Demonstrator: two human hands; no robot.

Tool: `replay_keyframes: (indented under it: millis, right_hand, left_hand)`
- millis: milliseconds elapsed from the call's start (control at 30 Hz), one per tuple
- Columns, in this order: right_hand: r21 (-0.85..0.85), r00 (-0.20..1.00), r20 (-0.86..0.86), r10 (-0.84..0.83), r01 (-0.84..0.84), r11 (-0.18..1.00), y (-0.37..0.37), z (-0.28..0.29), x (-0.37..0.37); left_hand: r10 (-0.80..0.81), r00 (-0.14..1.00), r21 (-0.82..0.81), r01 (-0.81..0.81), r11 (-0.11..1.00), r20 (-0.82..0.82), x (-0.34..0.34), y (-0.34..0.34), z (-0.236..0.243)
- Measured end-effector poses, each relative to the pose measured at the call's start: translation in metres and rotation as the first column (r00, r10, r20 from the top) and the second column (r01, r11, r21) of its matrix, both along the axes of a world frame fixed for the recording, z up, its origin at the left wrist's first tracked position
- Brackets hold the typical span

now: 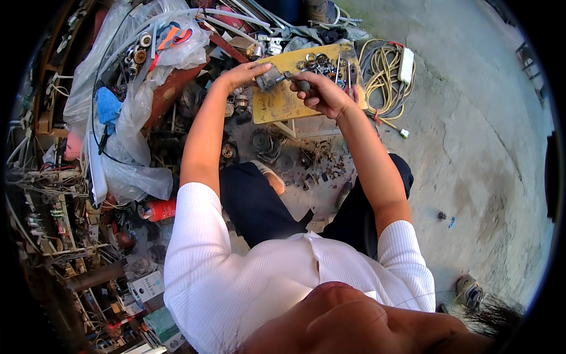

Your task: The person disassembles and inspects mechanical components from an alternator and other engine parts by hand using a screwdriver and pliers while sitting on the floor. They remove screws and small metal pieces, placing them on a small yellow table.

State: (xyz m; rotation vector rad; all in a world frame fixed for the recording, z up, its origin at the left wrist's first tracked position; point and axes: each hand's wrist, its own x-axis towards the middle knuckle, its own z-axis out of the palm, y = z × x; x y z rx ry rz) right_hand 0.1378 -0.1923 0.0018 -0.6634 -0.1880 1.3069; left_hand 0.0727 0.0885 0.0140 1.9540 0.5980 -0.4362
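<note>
Over the near left part of a small yellow table (pixel 270 111), my left hand (pixel 246 75) is closed around a grey, rounded metal motor part (pixel 267 81). From the right, my right hand (pixel 323 96) grips a hand tool with a dark rounded end (pixel 303 86). Its short metal shaft points at the motor part and seems to touch it; the exact contact is too small to tell. Several metal rings and small parts (pixel 318 64) lie on the tabletop beyond my right hand. Long thin tools (pixel 338 69) rest near the table's right edge.
Right of the table lie a coiled yellowish cable (pixel 377 88) and a white power strip (pixel 406 65). Plastic bags (pixel 132 141) and scrap crowd the left, with a red cylinder (pixel 159 210). Loose metal parts (pixel 324 159) cover the floor below the table, between my legs.
</note>
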Motion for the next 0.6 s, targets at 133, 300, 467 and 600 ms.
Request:
replay_keyframes:
  millis: [133, 300, 467, 600]
  right_hand:
    - [0.043, 0.995, -0.095, -0.037, 0.041, 0.998, 0.005, 0.006, 0.005]
    - [0.130, 0.983, -0.184, 0.025, -0.001, 0.991, 0.008, -0.009, 0.013]
    - [0.095, 0.978, -0.209, 0.024, -0.004, 0.995, 0.010, -0.006, 0.011]
    - [0.132, 0.979, -0.190, 0.073, -0.048, 0.990, 0.005, -0.001, 0.010]
  left_hand:
    - [0.077, 0.996, -0.019, -0.076, 0.997, 0.048, 0.001, -0.010, 0.003]
    - [0.033, 0.979, 0.205, -0.075, 0.976, 0.201, -0.010, -0.028, 0.002]
    - [-0.227, 0.918, 0.595, -0.013, 0.804, 0.326, -0.026, -0.038, -0.012]
    - [-0.199, 0.883, 0.597, -0.108, 0.795, 0.425, -0.033, -0.055, -0.007]
